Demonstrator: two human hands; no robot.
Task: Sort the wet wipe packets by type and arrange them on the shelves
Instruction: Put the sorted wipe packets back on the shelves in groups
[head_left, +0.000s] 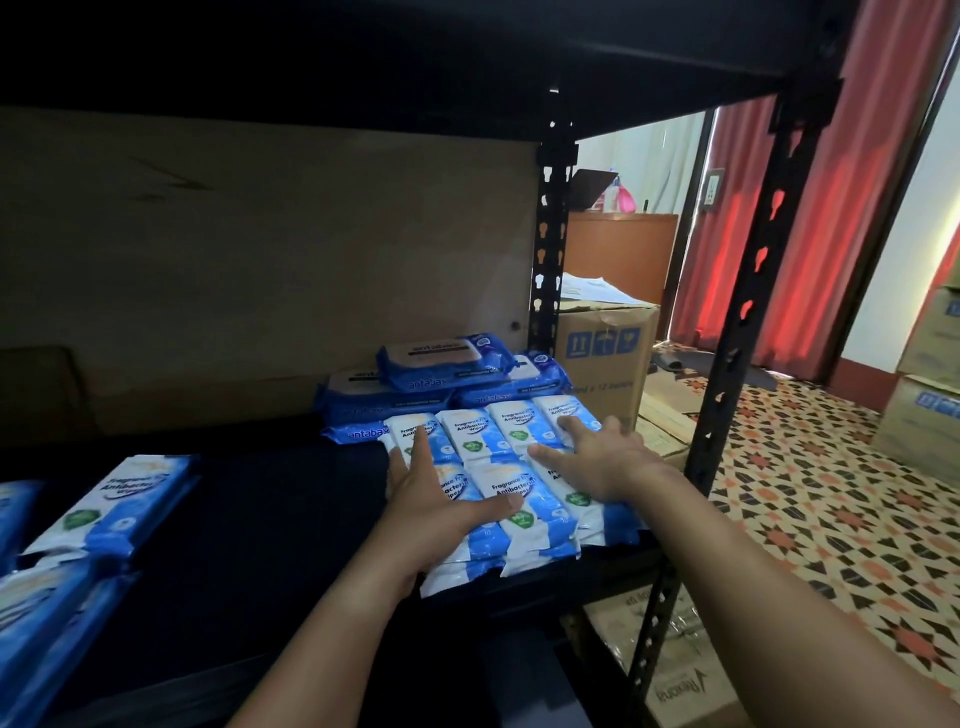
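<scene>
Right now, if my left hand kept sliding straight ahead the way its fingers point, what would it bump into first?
Probably the dark blue antabax wipe packs stacked behind the white-and-blue antibacterial wipe packets that the left hand presses flat on; depth is hard to judge.

On the shelf (291, 499), at its right end: small wipe packets (511, 499) laid flat in two rows, front row overlapping the back. Directly behind them, against the back panel (260, 234) — larger packets (441, 379), stacked, one on top of the others. Resting on the small packets: left hand (436, 499) on the left side, right hand (597, 462) on the right. Far left on the same shelf, well apart — more packets (114, 509), piled. Right of the shelf post (550, 234), behind it, a cardboard box (605, 353) on the floor (831, 493).
</scene>
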